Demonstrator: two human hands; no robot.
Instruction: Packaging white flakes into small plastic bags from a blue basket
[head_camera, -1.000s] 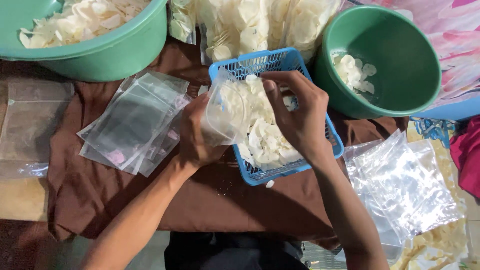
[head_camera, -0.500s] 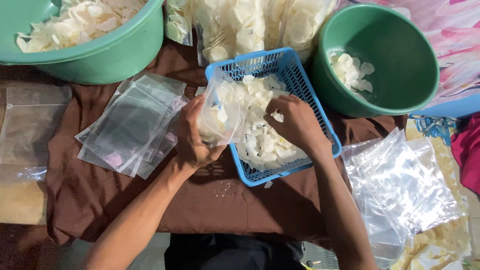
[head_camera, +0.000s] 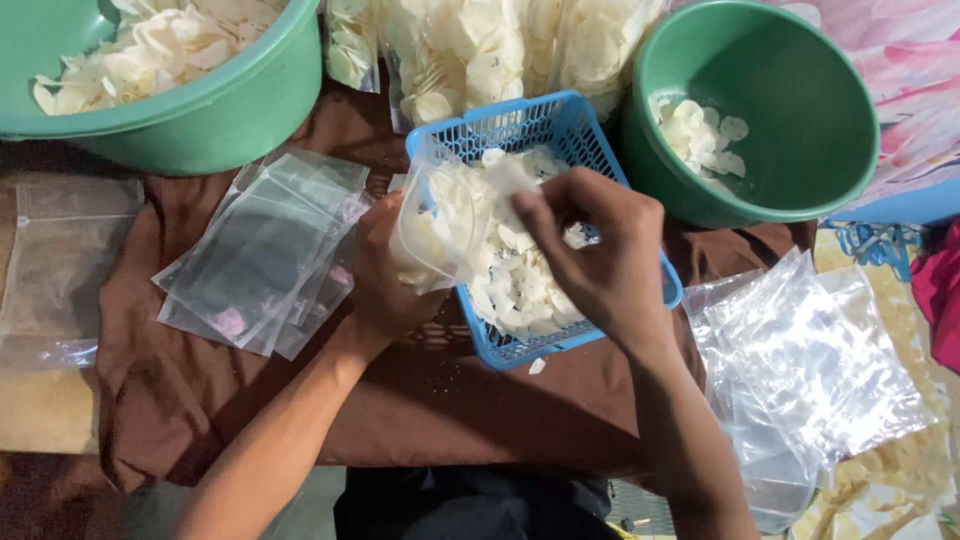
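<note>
Here, an entry for the filling station as I watched it from the remote feed.

Item: small clear bag (head_camera: 440, 225), part-filled with pale chips. It sat over the 9 o'clock edge of the blue basket (head_camera: 560, 130), mouth turned toward 3 o'clock.

Left hand (head_camera: 385, 285): clamped on the bag's 9 o'clock side and base, fingers wrapped behind the plastic.

Right hand (head_camera: 600, 265): at 3 o'clock of the bag, just beside its mouth, fingers pinched together over the loose chips (head_camera: 515, 285) in the basket. I could not tell whether they gripped any chips; the fingertips were turned away from the camera.

Surroundings: stack of flat empty bags (head_camera: 260, 255) at 9 o'clock of the left hand on the brown cloth (head_camera: 420, 400) over the worktop; small green bowl (head_camera: 830, 130) at 2 o'clock; large green basin (head_camera: 230, 110) at 11 o'clock; more clear bags (head_camera: 820, 370) at 4 o'clock.

Risks, as I judged them:
- The thin mouth was held from one side only; it could sag shut and chips would drop outside it.
- One stray chip (head_camera: 537, 366) already lay on the cloth at the basket's 6 o'clock edge; more could follow.
- Too hard a squeeze looked likely to crack the chips.
- The basket overhung toward the person and a push could tip it.
</note>
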